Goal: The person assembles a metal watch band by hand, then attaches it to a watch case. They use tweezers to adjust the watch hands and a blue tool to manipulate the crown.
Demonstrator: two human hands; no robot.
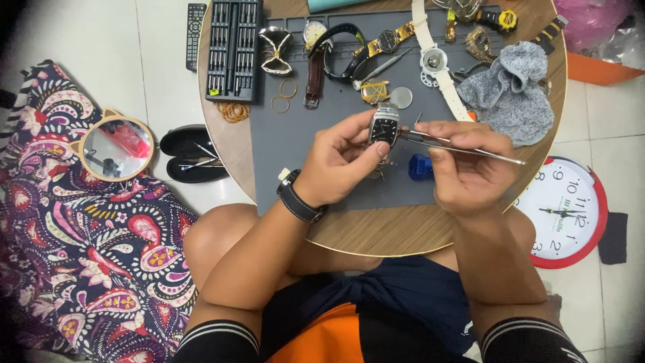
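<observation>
Hands met over the middle of a round wooden worktop (403,235). The left hand (336,165) had its grip closed on a square watch (385,126) with a black face and silver case, thumb and fingers pinching its sides. The right hand (463,171) had its grip closed on thin metal tweezers (463,146), whose tip touched the watch at its 3 o'clock side. A small blue holder (420,167) sat on the mat just below the watch.

At 11 o'clock on the worktop lay an open black tool case (233,50) filled with rows of small bits. On the floor at 9 o'clock sat an open black case (191,154) with thin tools inside.

A grey mat (289,134) covered most of the worktop. Many watches lay along its 12 o'clock edge, one with a white strap (440,67) and one with a brown strap (313,70). A grey cloth (510,91) lay at 2 o'clock. The floor was pale tile (161,81). A red-rimmed wall clock (568,212) lay on it at 3 o'clock, a round mirror (115,146) at 9 o'clock, and a patterned cloth (74,249) at 8 o'clock.
</observation>
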